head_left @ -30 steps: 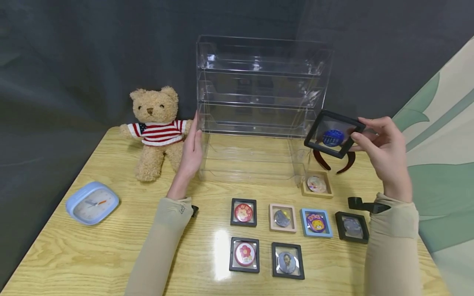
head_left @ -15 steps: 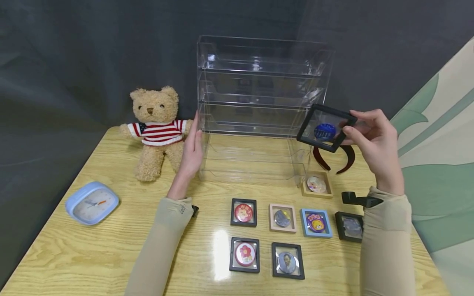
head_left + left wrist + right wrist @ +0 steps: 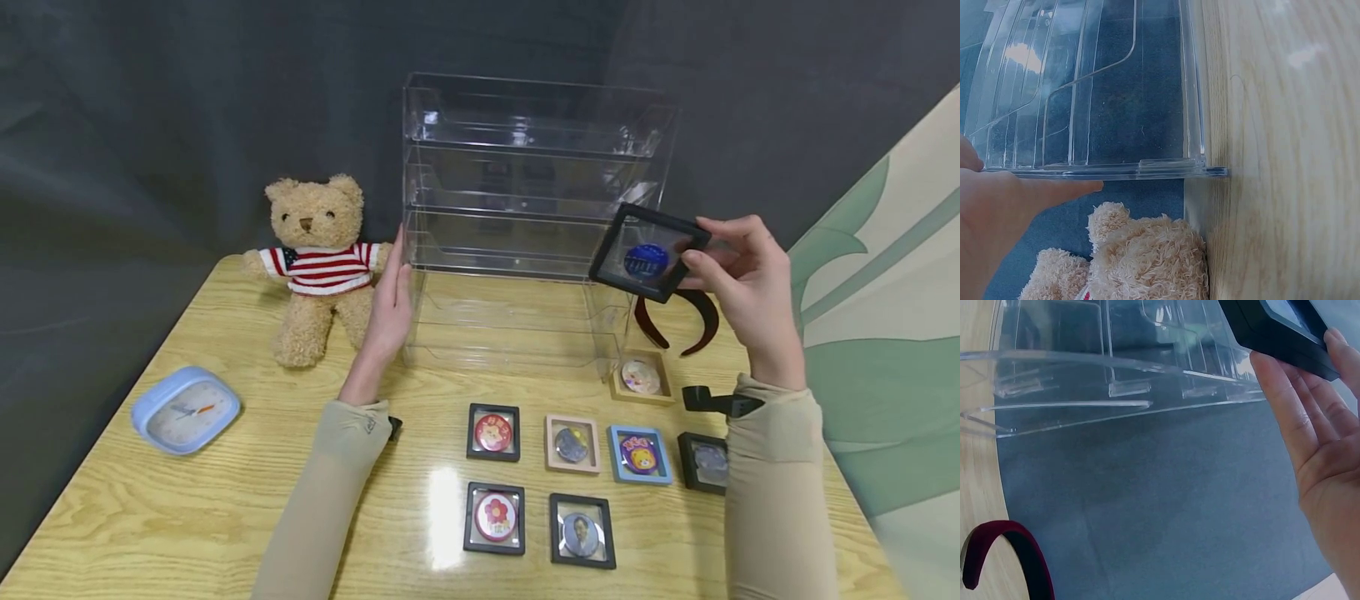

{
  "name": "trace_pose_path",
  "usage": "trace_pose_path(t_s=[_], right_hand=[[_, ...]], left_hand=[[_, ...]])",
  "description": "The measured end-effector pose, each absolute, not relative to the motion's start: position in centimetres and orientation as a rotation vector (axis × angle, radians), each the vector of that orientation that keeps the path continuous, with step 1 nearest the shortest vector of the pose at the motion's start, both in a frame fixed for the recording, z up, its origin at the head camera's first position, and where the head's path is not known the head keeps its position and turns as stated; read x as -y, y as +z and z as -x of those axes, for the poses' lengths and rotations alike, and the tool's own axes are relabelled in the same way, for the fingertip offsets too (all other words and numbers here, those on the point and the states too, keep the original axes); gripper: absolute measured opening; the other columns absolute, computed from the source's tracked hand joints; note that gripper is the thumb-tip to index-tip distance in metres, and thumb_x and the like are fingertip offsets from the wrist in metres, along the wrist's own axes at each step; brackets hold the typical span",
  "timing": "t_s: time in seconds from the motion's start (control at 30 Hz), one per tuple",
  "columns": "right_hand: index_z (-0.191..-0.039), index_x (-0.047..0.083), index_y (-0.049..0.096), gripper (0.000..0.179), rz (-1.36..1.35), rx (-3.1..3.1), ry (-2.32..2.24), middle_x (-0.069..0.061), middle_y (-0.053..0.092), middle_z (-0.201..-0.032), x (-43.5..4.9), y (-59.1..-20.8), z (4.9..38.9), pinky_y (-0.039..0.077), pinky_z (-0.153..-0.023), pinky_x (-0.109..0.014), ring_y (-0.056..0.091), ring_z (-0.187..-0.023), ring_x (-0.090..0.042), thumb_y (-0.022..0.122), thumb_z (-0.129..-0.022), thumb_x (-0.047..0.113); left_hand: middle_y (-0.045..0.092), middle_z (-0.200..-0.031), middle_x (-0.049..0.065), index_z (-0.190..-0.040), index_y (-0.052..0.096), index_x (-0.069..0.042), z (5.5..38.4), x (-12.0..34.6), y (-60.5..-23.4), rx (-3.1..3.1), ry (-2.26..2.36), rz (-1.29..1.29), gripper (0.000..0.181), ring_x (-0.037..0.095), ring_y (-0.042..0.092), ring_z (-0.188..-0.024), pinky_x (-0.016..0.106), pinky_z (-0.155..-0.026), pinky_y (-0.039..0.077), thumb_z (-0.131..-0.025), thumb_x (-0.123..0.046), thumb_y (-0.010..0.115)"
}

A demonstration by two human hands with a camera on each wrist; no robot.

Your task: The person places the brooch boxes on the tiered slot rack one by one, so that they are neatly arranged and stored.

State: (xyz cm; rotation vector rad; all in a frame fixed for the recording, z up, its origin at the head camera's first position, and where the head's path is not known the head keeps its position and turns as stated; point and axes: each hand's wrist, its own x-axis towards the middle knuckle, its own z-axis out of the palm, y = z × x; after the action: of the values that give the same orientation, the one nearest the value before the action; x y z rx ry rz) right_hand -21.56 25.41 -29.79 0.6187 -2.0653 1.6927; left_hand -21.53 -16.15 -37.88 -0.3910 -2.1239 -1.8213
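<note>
My right hand (image 3: 746,279) pinches the right edge of a black display frame (image 3: 667,218) between thumb and fingers. A round blue badge (image 3: 646,262) sits behind the frame's clear film. The frame is held tilted in the air, before the right side of a clear acrylic shelf rack (image 3: 517,208). In the right wrist view the frame (image 3: 1272,334) shows its thick black side. My left hand (image 3: 388,300) rests with straight fingers along the rack's left wall. The left wrist view shows those fingers flat against the clear panel (image 3: 1110,172).
Several framed badges, such as a blue one (image 3: 640,455) and a wooden one (image 3: 666,367), lie before the rack. A dark red headband (image 3: 705,321) lies behind them at right. A teddy bear (image 3: 322,271) sits left of the rack, near a blue clock (image 3: 186,410).
My right hand has carried the black frame left and slightly up, closer to the rack's right side. The left hand stays against the rack.
</note>
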Motion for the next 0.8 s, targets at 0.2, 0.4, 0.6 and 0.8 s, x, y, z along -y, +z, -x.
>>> trace_pose_path(t_s=[0.2,0.4,0.6,0.8], right_hand=[[-0.132,-0.002,0.067,0.031,-0.606,2.079,1.665,-0.01,0.07,-0.101,-24.7,-29.6,22.0,0.062,-0.07,-0.021,0.071,-0.075,-0.013,0.07,-0.101,-0.003],[-0.133,-0.004,0.066,0.032,-0.67,2.043,1.714,-0.01,0.068,-0.098,-24.2,-29.3,22.5,0.062,-0.07,-0.022,0.069,-0.072,-0.015,0.067,-0.101,-0.009],[-0.132,-0.007,0.064,0.031,-0.746,2.048,1.682,-0.011,0.071,-0.105,-23.7,-29.2,23.1,0.062,-0.071,-0.021,0.072,-0.076,-0.014,0.066,-0.101,-0.01],[-0.129,-0.01,0.061,0.027,-0.783,2.065,1.591,-0.011,0.07,-0.119,-22.9,-28.9,23.7,0.062,-0.072,-0.02,0.074,-0.08,-0.011,0.064,-0.102,-0.012]], left_hand=[[0.008,-0.177,0.02,-0.171,0.009,-0.001,20.7,16.1,-37.0,2.131,-1.833,0.388,0.056,0.03,0.011,-0.163,0.036,-0.13,0.014,-0.118,-0.006,0.024],[0.009,-0.177,0.02,-0.17,0.01,0.001,20.9,16.1,-37.1,2.133,-1.816,0.395,0.055,0.031,0.011,-0.163,0.035,-0.13,0.014,-0.118,-0.006,0.024],[0.009,-0.177,0.019,-0.17,0.01,0.003,20.9,16.1,-37.1,2.133,-1.806,0.393,0.055,0.031,0.011,-0.163,0.033,-0.13,0.013,-0.118,-0.006,0.025],[0.009,-0.177,0.019,-0.171,0.01,0.0,21.0,16.0,-37.2,2.132,-1.809,0.381,0.055,0.031,0.012,-0.163,0.034,-0.13,0.013,-0.118,-0.005,0.024]])
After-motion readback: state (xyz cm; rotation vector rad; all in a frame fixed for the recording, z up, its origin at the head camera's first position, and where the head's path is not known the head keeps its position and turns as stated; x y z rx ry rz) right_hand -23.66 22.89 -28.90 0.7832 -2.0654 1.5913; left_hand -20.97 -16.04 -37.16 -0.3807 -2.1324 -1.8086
